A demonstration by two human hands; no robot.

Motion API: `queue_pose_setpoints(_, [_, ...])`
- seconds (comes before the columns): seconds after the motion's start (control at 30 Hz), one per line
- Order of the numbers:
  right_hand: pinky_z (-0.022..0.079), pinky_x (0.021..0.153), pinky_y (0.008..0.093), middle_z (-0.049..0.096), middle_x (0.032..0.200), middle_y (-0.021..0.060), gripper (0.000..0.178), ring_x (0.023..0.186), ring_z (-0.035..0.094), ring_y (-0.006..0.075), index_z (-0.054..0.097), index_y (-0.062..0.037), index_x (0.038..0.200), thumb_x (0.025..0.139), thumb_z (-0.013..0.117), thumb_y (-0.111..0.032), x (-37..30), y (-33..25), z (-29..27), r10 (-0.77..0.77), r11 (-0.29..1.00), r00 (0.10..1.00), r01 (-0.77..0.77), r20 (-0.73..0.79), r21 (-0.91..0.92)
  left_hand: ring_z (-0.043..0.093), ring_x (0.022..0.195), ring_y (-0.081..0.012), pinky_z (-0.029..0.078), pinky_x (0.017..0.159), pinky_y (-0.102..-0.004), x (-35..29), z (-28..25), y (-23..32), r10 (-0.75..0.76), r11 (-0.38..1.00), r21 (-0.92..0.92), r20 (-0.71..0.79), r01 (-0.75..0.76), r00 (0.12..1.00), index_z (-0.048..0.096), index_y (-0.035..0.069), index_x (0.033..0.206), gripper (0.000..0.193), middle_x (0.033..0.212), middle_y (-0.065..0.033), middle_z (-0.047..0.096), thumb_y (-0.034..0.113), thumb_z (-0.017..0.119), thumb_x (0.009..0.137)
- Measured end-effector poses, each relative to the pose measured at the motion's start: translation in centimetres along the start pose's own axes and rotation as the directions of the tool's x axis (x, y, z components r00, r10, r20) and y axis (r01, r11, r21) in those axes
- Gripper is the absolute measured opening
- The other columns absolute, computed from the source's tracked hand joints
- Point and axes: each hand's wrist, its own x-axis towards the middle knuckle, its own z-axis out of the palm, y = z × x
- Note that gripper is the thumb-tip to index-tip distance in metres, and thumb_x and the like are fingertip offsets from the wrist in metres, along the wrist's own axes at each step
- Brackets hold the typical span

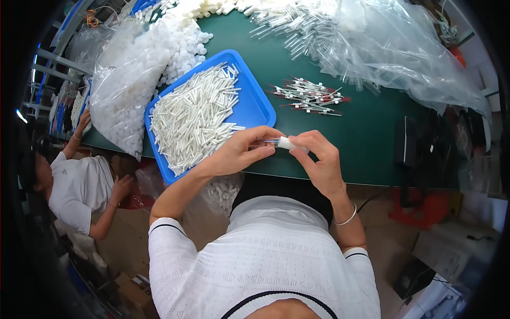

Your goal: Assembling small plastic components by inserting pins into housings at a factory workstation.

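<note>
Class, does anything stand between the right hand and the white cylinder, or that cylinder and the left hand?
Right hand pinches the white cylinder, nothing visible between; toward the left hand, only a slim piece shows.

1. No words, numbers or signs are readable.
2. A small white patch [431, 149] shows among the dark items [408, 141] at the right of the bench [366, 151]; any print is too small.
3. A faint mark on the co-worker's white shirt [79, 186] is illegible.

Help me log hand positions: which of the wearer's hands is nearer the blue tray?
Left: the left hand overlaps the near edge of the blue tray here; the right hand is clear of the tray, farther right.
</note>
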Motion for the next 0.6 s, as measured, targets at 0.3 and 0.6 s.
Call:
queue_pose_setpoints(0.3, [0.052, 0.063, 0.0311, 0.063, 0.090, 0.0097, 0.040, 0.073, 0.063, 0.0212, 0.058, -0.0038, 0.113, 0.076, 0.074, -0.003, -0.6, -1.2, -0.4, -0.082, 0.994, 0.987, 0.092, 0.140, -0.066, 0.060, 0.075, -0.0187, 0.047, 0.068, -0.0303, -1.4, 1.8, 0.9, 0.055, 0.947, 0.318, -0.039, -0.040, 0.998, 0.059, 0.002, 0.112, 0.024, 0.086, -0.0104, 0.061, 0.008, 0.063, 0.089])
queue_pose_setpoints(0.6, [0.055, 0.061, 0.0211, 0.065, 0.082, 0.0077, 0.010, 0.070, 0.064, 0.0102, 0.057, 0.0043, 0.099, 0.090, 0.060, 0.001, -1.9, -0.8, -0.6, 0.328, 0.789, 0.886, -0.448, 0.328, 0.421, 0.047, 0.065, -0.0150, 0.040, 0.061, -0.0292, -1.5, 3.4, -0.8, -0.085, 0.996, 0.023, 0.032, 0.084, 0.996, 0.058, 0.000, 0.106, 0.027, 0.071, -0.0077, 0.052, 0.023, 0.045, 0.101])
